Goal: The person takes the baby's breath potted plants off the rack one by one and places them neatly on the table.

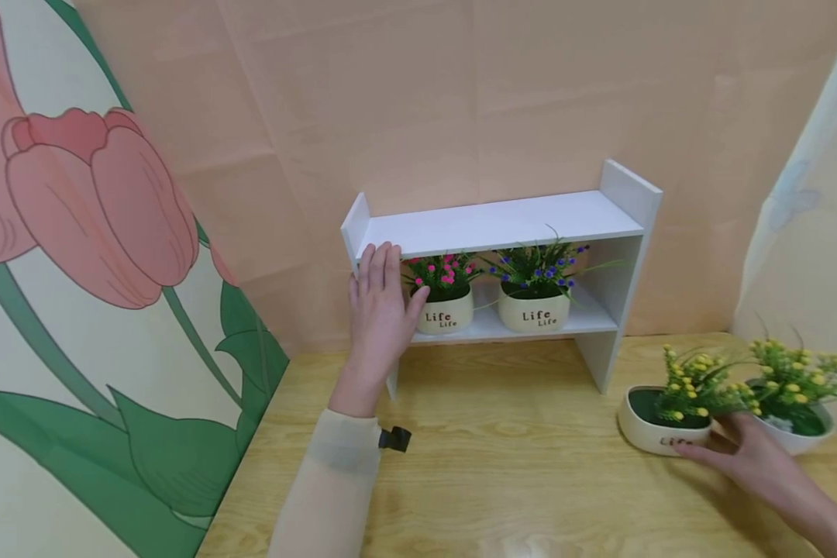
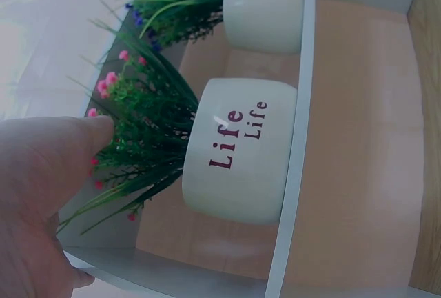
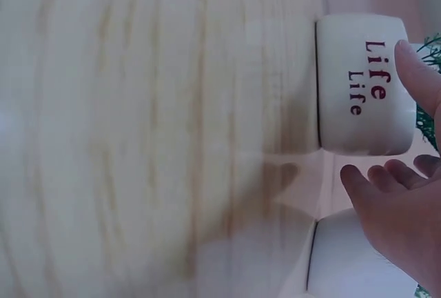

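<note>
My left hand (image 1: pixel 380 310) rests with straight fingers on the top left front edge of a small white shelf (image 1: pixel 505 221). Just behind its thumb, on the lower board, stands a cream pot of pink flowers (image 2: pixel 238 150), marked "Life". A matching pot of blue flowers (image 1: pixel 534 310) is to its right. Over on the table's right side, my right hand (image 1: pixel 763 457) reaches round the near end of a cream pot of yellow flowers (image 1: pixel 659 434). Its thumb overlaps the pot's lettered front; in the right wrist view the fingers (image 3: pixel 362 184) are spread, with a gap to the pot.
Another pot of yellow flowers (image 1: pixel 798 434) stands just right of the first, behind my right hand. Everything is on a wood-grain table (image 1: pixel 502 473). A peach cloth (image 1: pixel 460 101) hangs behind the shelf, and a tulip-print panel (image 1: pixel 111 232) borders the left.
</note>
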A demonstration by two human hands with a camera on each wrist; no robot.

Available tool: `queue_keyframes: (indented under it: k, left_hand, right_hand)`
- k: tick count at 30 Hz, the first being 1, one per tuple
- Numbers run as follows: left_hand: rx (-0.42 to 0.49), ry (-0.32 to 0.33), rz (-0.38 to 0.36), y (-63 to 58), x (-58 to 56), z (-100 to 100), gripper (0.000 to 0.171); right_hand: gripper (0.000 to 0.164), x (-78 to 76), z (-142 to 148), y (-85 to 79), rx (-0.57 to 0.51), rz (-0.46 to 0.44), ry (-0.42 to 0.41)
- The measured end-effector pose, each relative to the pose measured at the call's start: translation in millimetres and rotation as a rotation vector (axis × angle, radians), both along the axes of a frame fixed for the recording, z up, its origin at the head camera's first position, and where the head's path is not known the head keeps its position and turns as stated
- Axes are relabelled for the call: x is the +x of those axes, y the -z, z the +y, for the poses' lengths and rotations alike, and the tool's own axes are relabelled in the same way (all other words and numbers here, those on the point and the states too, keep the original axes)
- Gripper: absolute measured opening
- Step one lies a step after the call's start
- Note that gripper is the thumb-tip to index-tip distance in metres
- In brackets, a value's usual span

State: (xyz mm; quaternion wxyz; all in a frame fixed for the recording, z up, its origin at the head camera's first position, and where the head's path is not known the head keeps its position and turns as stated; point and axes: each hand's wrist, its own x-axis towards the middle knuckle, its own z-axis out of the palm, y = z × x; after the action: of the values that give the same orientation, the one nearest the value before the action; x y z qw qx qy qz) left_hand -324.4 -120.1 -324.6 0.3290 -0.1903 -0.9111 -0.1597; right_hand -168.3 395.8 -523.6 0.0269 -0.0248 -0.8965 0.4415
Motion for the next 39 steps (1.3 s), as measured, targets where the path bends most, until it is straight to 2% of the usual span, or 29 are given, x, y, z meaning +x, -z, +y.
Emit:
queue_keyframes:
  k: [6,13,18,24,30,33,39]
  left_hand:
    - [0.002,0.002,-0.014,0.0,-0.9,0,0.081]
    - [-0.001,0.004,-0.012,0.9,-1.0,0,0.081]
    - [0.005,0.001,-0.026,-0.4,0.5,0,0.081]
    - [0.008,0.003,-0.03,-1.3,0.9,0,0.081]
    - [0.011,-0.001,-0.015,-0.7,0.2,0,0.081]
    - [0.007,-0.003,-0.02,-1.1,0.6,0,0.081]
    - [0.008,-0.003,-0.031,-1.9,1.5,1,0.082]
  right_hand:
    - [0.113,2.1,-1,-8.9,0.029,-0.064,0.015]
    - [0.116,12.7,-2,-14.3,0.034,-0.099,0.042]
    - [0.116,21.1,-2,-19.7,0.02,-0.101,0.035]
    - [0.116,27.4,-4,-23.3,-0.006,-0.037,0.049]
    - [0.123,34.0,-6,-31.3,-0.01,-0.075,0.083]
    - [0.12,37.6,-7,-34.6,-0.055,-0.038,0.086]
    - [0.117,44.0,-7,-39.3,-0.054,0.1,0.094]
